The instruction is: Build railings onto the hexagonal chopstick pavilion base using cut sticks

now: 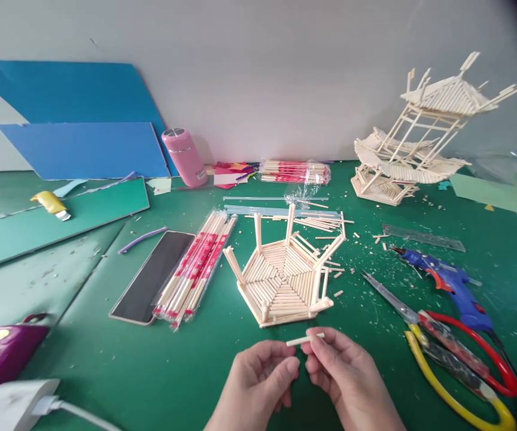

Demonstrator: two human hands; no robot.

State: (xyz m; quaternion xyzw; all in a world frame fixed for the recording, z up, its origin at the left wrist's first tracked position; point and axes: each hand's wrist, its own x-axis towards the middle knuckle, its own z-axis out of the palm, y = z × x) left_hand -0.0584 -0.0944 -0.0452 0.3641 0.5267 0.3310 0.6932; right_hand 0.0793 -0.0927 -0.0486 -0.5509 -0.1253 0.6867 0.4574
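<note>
A short wooden stick (301,340) lies level between my two hands, close above the green tabletop. Its right part is pinched between the thumb and fingers of my right hand (341,371). My left hand (265,374) is closed at the stick's left end, fingertips against it and thumb just below. Just beyond them sits a hexagonal frame (280,278) of wooden sticks, with a floor of sticks in a web pattern and short posts rising at its corners. Rails join some posts on its right side.
Scissors (420,323) and a blue glue gun (451,281) lie right. Packed sticks (195,269) overlap a phone (151,278) on the left. A stick pavilion model (413,155) stands at the back right, a pink bottle (184,157) at the back. Loose sticks (319,224) lie behind the frame.
</note>
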